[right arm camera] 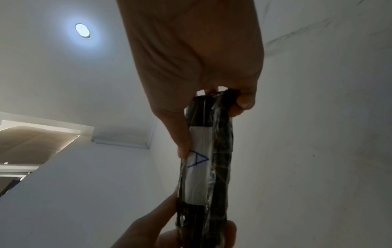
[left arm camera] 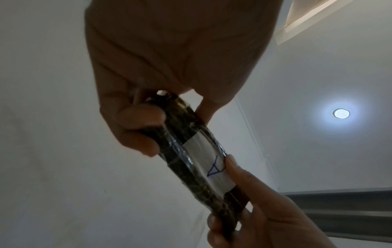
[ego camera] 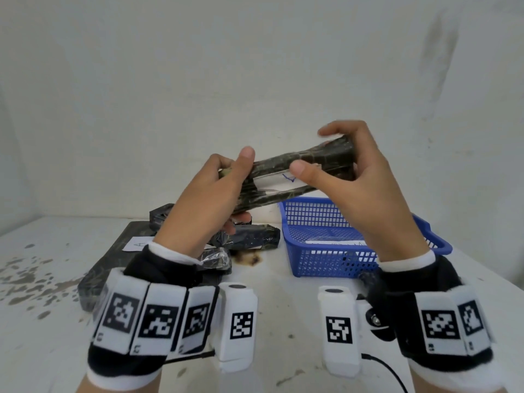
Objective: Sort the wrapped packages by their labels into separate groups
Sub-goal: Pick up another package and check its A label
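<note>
A long dark wrapped package (ego camera: pixel 283 177) is held up in the air above the table by both hands. My left hand (ego camera: pixel 221 188) grips its left end, my right hand (ego camera: pixel 340 165) grips its right end with the thumb on the white label (ego camera: pixel 279 181). The label (left arm camera: pixel 208 165) bears a blue letter A, also readable in the right wrist view on the label (right arm camera: pixel 198 167). Below lie several more dark wrapped packages (ego camera: pixel 252 236), one large flat package (ego camera: pixel 113 262) carrying a white label marked A (ego camera: pixel 137 243).
A blue plastic basket (ego camera: pixel 320 262) stands on the table at the right, with a white-labelled package inside. The white table (ego camera: pixel 42 279) is stained with dark spots at the left. A brown stain (ego camera: pixel 249 259) lies by the packages. A wall rises behind.
</note>
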`<state>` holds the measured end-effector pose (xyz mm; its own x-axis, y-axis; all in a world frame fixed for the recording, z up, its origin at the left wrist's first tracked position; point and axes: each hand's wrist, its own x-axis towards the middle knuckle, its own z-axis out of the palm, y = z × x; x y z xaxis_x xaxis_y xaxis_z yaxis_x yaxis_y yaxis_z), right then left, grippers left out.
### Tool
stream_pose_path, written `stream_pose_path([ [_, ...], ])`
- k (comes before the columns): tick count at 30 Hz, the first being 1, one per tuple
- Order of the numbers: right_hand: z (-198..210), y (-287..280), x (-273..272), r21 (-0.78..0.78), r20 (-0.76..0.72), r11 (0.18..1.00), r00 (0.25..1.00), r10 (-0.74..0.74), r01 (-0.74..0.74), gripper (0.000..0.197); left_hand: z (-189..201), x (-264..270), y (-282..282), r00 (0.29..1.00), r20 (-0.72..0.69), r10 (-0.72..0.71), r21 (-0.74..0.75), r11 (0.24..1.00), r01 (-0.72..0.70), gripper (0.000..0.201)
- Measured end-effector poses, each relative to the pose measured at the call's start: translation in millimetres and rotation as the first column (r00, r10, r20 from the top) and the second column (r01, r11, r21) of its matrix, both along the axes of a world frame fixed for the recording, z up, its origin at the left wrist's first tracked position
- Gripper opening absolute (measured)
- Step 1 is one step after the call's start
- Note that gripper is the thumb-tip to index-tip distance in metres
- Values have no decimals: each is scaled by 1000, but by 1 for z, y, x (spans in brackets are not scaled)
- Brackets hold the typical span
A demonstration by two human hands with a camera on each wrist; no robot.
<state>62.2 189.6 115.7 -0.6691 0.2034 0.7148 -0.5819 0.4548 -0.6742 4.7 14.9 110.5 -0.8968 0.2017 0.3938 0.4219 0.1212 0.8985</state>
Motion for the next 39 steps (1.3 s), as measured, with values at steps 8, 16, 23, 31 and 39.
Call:
stream_pose_path([
  [8, 5, 3, 4, -80, 56, 997, 998, 17, -12, 42, 8, -1, -7, 999, -33, 1, 218, 976, 6, 70],
  [16, 5, 3, 1, -144, 68, 989, 997, 34, -23, 7, 10, -3, -8, 998, -68, -4, 254, 967, 21, 44],
  [23, 5, 1, 4, -121, 46, 993, 999, 1, 4, 7, 8, 0, -4, 997, -70, -16, 164, 986, 27, 38],
  [31, 4, -2, 4, -86, 20, 996, 1000, -4, 5, 16, 6, 7, -2, 995, -96, 17, 99, 995, -7, 41],
  [39, 2, -5, 4, -63, 45, 998, 999, -20, 22, 46, 9, 12, -4, 995, -87, -43, 205, 977, 60, 60],
])
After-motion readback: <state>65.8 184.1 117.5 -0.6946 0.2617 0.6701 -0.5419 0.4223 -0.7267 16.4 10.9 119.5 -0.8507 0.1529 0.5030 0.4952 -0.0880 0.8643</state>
